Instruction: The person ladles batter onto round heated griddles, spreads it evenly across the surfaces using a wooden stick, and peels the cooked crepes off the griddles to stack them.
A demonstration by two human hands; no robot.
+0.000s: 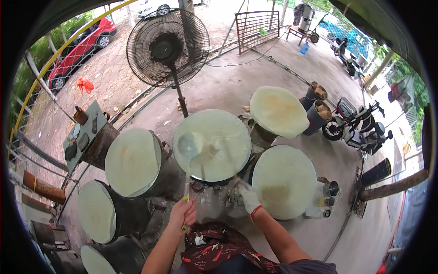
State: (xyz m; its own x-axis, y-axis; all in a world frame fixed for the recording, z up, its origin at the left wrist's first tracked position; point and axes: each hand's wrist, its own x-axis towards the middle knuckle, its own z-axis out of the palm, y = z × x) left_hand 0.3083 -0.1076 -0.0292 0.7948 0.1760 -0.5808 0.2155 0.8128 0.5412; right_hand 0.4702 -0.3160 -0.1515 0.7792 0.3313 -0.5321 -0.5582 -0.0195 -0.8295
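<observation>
My bare left hand point(183, 214) grips the handle of a metal ladle point(189, 145). The ladle's bowl is over the left part of the middle round griddle point(226, 133), which bears a pale layer of batter. On my right hand point(247, 196) is a white glove with a red band at the wrist. It is closed around a thin wooden handle point(236, 178) at that griddle's near edge. Motion blur hides the handle's far end. Right of this hand lies another griddle point(285, 181), coated pale with a browner patch.
More coated griddles point(133, 162) on dark drums stand to the left. A large pale flatbread point(279, 111) rests at upper right. A pedestal fan point(167, 49) rises behind the middle griddle. Metal cups point(330, 188) stand at right, near a parked electric scooter point(359, 125).
</observation>
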